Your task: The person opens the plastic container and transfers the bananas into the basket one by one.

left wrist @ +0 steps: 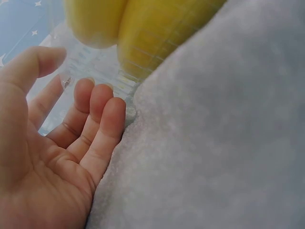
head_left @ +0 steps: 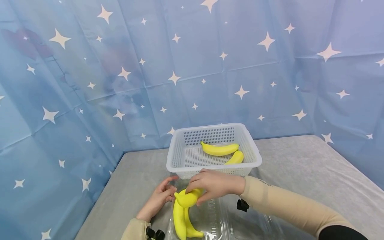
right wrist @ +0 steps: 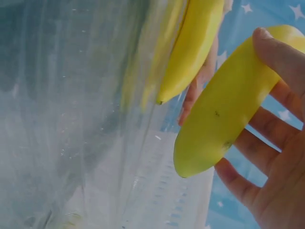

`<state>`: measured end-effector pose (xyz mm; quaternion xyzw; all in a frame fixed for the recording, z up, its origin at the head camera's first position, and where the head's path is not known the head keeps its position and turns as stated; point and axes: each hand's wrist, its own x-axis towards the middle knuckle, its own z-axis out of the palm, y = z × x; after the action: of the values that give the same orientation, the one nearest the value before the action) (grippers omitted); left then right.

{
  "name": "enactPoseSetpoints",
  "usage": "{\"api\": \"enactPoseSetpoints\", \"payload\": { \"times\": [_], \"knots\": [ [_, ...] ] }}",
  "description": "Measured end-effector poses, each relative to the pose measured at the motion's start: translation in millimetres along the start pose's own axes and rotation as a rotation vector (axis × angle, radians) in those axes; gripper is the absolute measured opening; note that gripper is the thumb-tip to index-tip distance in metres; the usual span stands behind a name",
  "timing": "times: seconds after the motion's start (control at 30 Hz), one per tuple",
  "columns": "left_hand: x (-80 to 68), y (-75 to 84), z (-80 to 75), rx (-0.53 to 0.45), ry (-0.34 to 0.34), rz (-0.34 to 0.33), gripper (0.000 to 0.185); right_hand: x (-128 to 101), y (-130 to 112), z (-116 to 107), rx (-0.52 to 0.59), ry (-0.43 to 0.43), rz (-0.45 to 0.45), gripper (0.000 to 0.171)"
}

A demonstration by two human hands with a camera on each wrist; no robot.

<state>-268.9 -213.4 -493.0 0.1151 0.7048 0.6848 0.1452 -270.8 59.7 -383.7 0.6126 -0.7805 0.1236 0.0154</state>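
My right hand grips a yellow banana between thumb and fingers, above a clear plastic clamshell box. Two more bananas, one at the left and one beside it, lie side by side in the box, partly under the held one. My left hand is at the box's far left corner, fingers loosely bent, thumb apart. In the left wrist view its fingertips are close against the clear wall, below two bananas; whether they touch it I cannot tell.
A white perforated basket stands just beyond the box, holding a whole banana and a partly hidden one. More clear plastic spreads to the right of the box. A blue star-patterned cloth hangs behind the grey tabletop.
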Motion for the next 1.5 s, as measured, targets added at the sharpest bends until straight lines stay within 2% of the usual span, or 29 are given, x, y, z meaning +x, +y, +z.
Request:
{"api": "enactPoseSetpoints", "payload": {
  "times": [0.17,0.5,0.83,1.07,1.27,1.5],
  "knots": [
    [0.3,-0.7,1.3,0.012,0.012,-0.017,0.051,1.0,0.3,-2.3,-0.014,-0.004,0.002,0.045],
    [2.8,2.2,5.1,-0.009,-0.019,-0.009,0.054,1.2,1.2,-14.1,-0.068,0.030,0.003,0.047],
    [0.2,1.6,2.6,0.004,-0.016,0.007,0.049,1.3,0.3,-25.8,-0.074,0.048,0.010,0.047],
    [-2.9,-1.1,0.8,0.011,-0.009,-0.005,0.051,1.5,0.8,-30.8,-0.102,0.061,0.004,0.047],
    [-2.9,0.5,0.7,0.011,0.030,-0.030,0.052,0.3,2.0,-41.6,-0.122,0.084,0.043,0.046],
    [-0.6,0.4,0.2,0.025,-0.004,-0.014,0.048,-1.7,5.1,-52.8,-0.129,0.098,0.087,0.045]
  ]
}}
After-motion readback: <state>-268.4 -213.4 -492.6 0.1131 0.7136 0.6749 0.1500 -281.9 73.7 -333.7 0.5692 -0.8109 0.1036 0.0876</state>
